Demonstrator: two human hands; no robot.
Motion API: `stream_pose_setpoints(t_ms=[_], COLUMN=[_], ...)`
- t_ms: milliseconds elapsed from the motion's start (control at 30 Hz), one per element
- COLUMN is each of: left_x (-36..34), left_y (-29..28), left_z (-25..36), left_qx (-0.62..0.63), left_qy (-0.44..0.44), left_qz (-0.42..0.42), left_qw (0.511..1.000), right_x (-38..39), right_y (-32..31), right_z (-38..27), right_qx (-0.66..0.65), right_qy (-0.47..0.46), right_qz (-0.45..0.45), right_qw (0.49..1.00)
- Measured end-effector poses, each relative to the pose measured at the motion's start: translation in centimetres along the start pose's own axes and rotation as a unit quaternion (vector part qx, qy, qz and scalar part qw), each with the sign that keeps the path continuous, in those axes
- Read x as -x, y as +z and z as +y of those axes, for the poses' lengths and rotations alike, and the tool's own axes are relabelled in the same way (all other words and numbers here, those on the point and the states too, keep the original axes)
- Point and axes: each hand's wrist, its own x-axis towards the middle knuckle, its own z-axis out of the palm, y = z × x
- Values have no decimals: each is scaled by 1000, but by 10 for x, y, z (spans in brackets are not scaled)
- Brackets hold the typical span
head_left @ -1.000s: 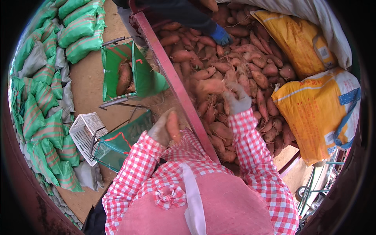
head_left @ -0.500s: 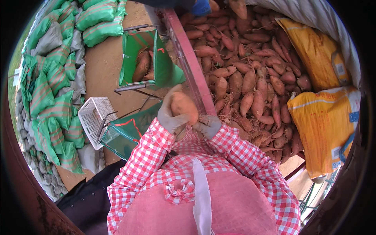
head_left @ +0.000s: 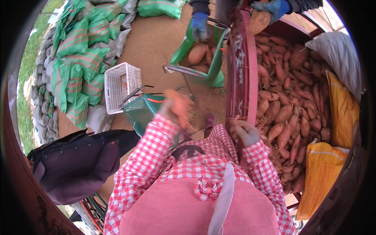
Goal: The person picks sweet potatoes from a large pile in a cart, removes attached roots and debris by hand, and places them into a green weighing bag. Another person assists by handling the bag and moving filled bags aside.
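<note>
My left hand [head_left: 177,109], in a grey glove and blurred by motion, grips an orange sweet potato [head_left: 179,102] just above the near green basket [head_left: 138,114]. My right hand [head_left: 245,132], also gloved, holds nothing and hovers by the red side rail [head_left: 241,66] of a cart. Beyond the rail lies a pile of sweet potatoes [head_left: 290,98]. My checked red-and-white sleeves come up from the lower edge.
Another person's blue-gloved hands work at the top: one [head_left: 200,26] on a far green basket [head_left: 216,66] with sweet potatoes, one [head_left: 276,7] holding a sweet potato. A white basket [head_left: 122,86], green sacks [head_left: 78,66], yellow sacks [head_left: 341,111] and a dark jacket [head_left: 78,164] surround me.
Both hands had met on one sweet potato at my chest. My left hand has carried it left over the near green basket; my right hand let go and moved right to the rail.
</note>
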Motion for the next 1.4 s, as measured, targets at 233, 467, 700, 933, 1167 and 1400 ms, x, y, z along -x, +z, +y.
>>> stream_pose_setpoints(t_ms=[233, 467, 700, 933, 1167, 1400], left_x=[153, 157, 140, 114, -11, -85], left_y=[-105, -172, -193, -129, 15, 104], left_z=[262, 121, 32, 54, -10, -129], left_qx=[-197, -229, -241, -346, -487, -502], left_qy=[237, 229, 164, 192, 77, -42], left_qz=[-16, 320, 586, 440, 56, -103], left_qw=[951, 890, 756, 806, 868, 858], right_x=[-28, -78, -129, -86, -28, 2], right_y=[-75, -156, -131, -174, -186, -117], right_z=[22, 52, 47, 39, 3, -43], right_qx=[-167, 242, 387, 147, -59, -207], right_qy=[-145, -55, 25, -175, -375, -379], right_qz=[134, 401, 261, 344, 390, 215], right_qw=[966, 882, 884, 911, 839, 876])
